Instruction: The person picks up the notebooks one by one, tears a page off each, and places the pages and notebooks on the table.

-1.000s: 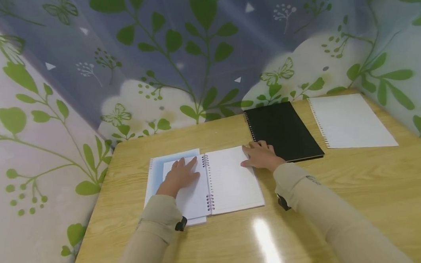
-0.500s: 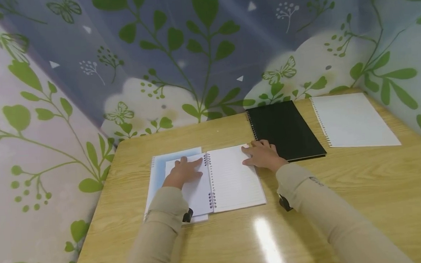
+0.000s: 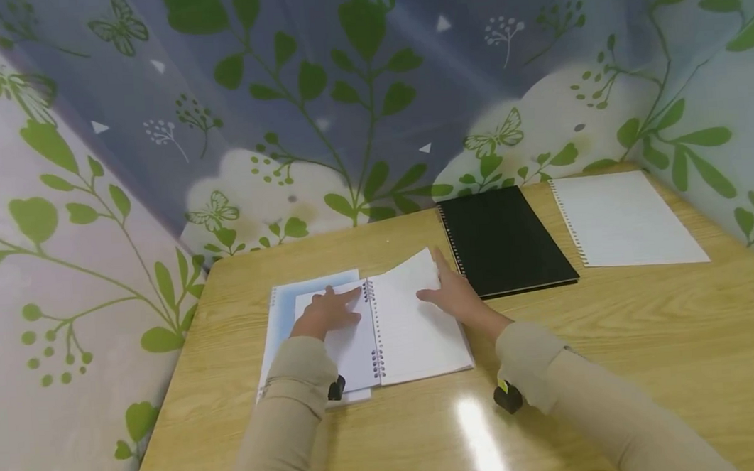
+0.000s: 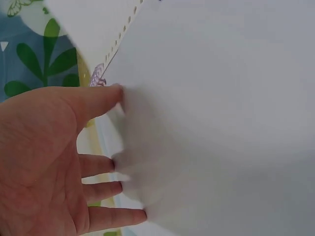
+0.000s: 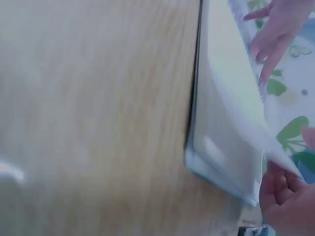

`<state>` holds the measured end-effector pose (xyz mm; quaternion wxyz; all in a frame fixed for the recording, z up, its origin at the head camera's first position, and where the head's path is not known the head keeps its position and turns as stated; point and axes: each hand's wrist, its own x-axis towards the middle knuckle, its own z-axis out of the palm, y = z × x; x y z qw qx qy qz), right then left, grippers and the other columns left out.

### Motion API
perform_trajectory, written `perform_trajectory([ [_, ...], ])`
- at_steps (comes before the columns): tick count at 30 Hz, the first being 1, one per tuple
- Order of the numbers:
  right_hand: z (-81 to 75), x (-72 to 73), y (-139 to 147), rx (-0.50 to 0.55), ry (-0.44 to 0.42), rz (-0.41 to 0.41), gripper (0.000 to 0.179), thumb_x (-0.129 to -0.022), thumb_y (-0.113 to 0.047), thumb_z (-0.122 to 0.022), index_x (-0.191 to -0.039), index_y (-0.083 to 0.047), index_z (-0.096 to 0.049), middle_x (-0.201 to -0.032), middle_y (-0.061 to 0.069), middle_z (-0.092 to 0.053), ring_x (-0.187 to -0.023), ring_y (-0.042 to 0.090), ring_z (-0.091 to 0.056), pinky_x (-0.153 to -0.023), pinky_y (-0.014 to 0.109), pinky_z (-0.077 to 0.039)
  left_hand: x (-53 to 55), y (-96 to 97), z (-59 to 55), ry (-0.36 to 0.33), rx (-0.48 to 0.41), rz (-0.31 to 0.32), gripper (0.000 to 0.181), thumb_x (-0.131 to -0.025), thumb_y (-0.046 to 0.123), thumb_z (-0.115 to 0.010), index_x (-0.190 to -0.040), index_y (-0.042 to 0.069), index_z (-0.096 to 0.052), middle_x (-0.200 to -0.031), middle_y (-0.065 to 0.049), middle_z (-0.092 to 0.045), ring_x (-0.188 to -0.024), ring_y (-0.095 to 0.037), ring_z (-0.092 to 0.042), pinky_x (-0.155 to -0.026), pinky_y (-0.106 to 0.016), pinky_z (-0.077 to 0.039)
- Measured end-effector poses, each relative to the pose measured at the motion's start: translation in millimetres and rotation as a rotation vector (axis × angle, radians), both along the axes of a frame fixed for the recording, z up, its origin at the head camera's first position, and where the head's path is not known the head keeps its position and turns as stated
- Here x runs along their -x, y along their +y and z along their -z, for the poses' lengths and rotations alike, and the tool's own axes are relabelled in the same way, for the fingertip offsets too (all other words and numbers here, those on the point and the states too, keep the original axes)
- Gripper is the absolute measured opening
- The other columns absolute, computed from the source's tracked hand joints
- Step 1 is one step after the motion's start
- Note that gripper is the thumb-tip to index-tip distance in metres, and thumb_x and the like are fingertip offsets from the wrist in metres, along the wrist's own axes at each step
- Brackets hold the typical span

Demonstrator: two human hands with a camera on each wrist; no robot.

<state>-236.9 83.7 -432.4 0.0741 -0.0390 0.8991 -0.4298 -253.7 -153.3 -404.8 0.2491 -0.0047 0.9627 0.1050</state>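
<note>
On the wooden worktop [image 3: 614, 365] lies an open spiral notebook [image 3: 424, 357], near a black notebook [image 3: 508, 243] and partly over a blue-and-white paper item [image 3: 283, 301]. The left hand [image 3: 326, 313] rests on its left page [image 3: 358, 357], fingers spread, gripping nothing; the right hand's [image 3: 455, 293] fingers pinch the right page's [image 3: 414, 326] raised upper outer corner.

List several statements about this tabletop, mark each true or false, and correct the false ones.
1. The left hand rests on the left page of the open spiral notebook. True.
2. The black spiral notebook lies open. False: it is closed.
3. The right hand holds up the far corner of the right page. True.
4. In the head view, the punched white sheet lies left of the black notebook. False: it lies to its right.
</note>
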Motion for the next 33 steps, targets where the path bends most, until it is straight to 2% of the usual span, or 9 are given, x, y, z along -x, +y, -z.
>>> perform_trajectory([
  [2,0.6,-4.2,-0.8,0.119,-0.099,0.088,0.076,-0.091,-0.031,-0.056,-0.147,-0.005,-0.012,-0.148,0.022,-0.027,-0.134,0.038,-0.03,-0.109,0.049,-0.029,1.1,1.9,3.6,0.001,-0.002,-0.002,0.057,-0.092,0.043,-0.045,-0.143,0.043,-0.02,-0.154,-0.02,0.0,-0.137,-0.048,-0.01,-0.104,-0.065,-0.021],
  [5,3.1,-7.5,0.4,0.158,-0.155,0.152,0.063,-0.093,-0.037,-0.049,-0.141,0.0,-0.03,-0.144,0.021,-0.034,-0.131,0.036,-0.036,-0.108,0.047,-0.032,2.2,3.8,7.3,0.006,-0.01,-0.023,0.055,-0.094,0.044,-0.042,-0.143,0.046,-0.018,-0.154,-0.021,0.002,-0.138,-0.049,-0.008,-0.105,-0.065,-0.02],
  [8,8.9,-5.7,5.1,0.13,-0.135,0.174,0.054,-0.095,-0.039,-0.045,-0.132,0.0,-0.046,-0.137,0.019,-0.045,-0.125,0.034,-0.043,-0.105,0.045,-0.035,4.1,5.3,10.9,0.018,-0.022,-0.038,0.055,-0.094,0.043,-0.042,-0.143,0.045,-0.018,-0.154,-0.021,0.004,-0.138,-0.049,-0.006,-0.105,-0.065,-0.02],
  [11,15.2,-3.6,9.6,0.097,-0.085,0.193,0.039,-0.095,-0.036,-0.044,-0.105,-0.002,-0.061,-0.104,0.016,-0.058,-0.1,0.029,-0.052,-0.088,0.037,-0.044,5.4,8.0,13.8,0.016,-0.037,-0.049,0.055,-0.094,0.043,-0.042,-0.143,0.045,-0.017,-0.154,-0.021,0.006,-0.138,-0.048,-0.004,-0.105,-0.066,-0.019],
  [13,18.6,-4.5,11.0,0.075,-0.055,0.189,0.032,-0.095,-0.033,-0.044,-0.084,-0.005,-0.056,-0.085,0.01,-0.051,-0.082,0.023,-0.047,-0.072,0.031,-0.039,5.1,9.5,14.9,0.004,-0.045,-0.07,0.055,-0.094,0.043,-0.041,-0.143,0.046,-0.016,-0.154,-0.019,0.008,-0.138,-0.048,-0.002,-0.105,-0.066,-0.018],
  [15,20.5,-6.3,11.0,0.071,-0.048,0.181,0.032,-0.096,-0.032,-0.044,-0.073,-0.009,-0.045,-0.076,0.006,-0.041,-0.074,0.02,-0.041,-0.064,0.029,-0.033,3.4,10.1,14.6,-0.007,-0.042,-0.082,0.055,-0.094,0.043,-0.04,-0.143,0.046,-0.015,-0.154,-0.019,0.01,-0.139,-0.048,-0.002,-0.106,-0.065,-0.018],
  [23,21.3,-13.5,11.2,0.155,-0.107,0.121,0.034,-0.096,-0.032,-0.043,-0.069,-0.012,-0.038,-0.07,0.003,-0.039,-0.063,0.017,-0.037,-0.056,0.025,-0.032,-5.2,11.2,8.0,-0.049,-0.054,-0.108,0.056,-0.095,0.042,-0.039,-0.144,0.045,-0.013,-0.153,-0.019,0.012,-0.138,-0.049,-0.001,-0.105,-0.066,-0.018],
  [28,16.9,-16.2,11.5,0.16,-0.122,0.071,0.035,-0.096,-0.032,-0.042,-0.067,-0.011,-0.037,-0.059,0.0,-0.038,-0.054,0.016,-0.035,-0.053,0.025,-0.032,-2.5,11.7,6.7,-0.042,-0.042,-0.098,0.056,-0.095,0.043,-0.039,-0.144,0.045,-0.013,-0.153,-0.02,0.011,-0.138,-0.048,0.001,-0.105,-0.066,-0.018],
  [33,15.9,-16.1,11.9,0.146,-0.107,0.064,0.035,-0.097,-0.029,-0.042,-0.067,-0.011,-0.038,-0.056,-0.001,-0.038,-0.051,0.015,-0.036,-0.05,0.024,-0.032,-0.3,10.2,7.0,-0.043,-0.04,-0.09,0.056,-0.095,0.043,-0.04,-0.144,0.045,-0.012,-0.153,-0.021,0.01,-0.139,-0.048,0.0,-0.105,-0.065,-0.019],
])
